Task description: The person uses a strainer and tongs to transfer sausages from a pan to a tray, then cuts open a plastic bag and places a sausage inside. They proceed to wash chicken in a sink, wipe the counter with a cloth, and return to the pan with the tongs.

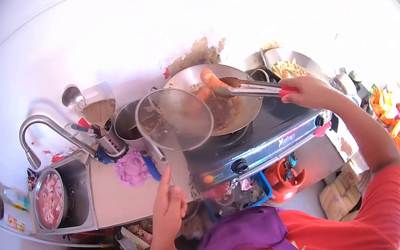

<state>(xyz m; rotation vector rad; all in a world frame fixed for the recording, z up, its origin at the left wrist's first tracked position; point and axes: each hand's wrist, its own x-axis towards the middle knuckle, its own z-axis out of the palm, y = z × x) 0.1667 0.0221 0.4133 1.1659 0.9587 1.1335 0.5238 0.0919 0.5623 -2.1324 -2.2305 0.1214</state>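
Silver tongs [252, 89] slant over the wok [254, 108], orange food piece [210, 78] at their tips; round mesh strainer [175, 116] over its left side!

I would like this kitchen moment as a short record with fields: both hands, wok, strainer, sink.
right hand: holds tongs
left hand: index finger near the strainer handle; contact unclear
wok: on stove; sausage-like piece at tongs' tips
strainer: overlaps wok's left side in view
sink: holds bowl of raw meat

The person's right arm [371, 134] stretches forward, right hand [307, 91] gripping; the left hand [169, 202] (other fingers [177, 197] curled) extends its index finger [166, 177].
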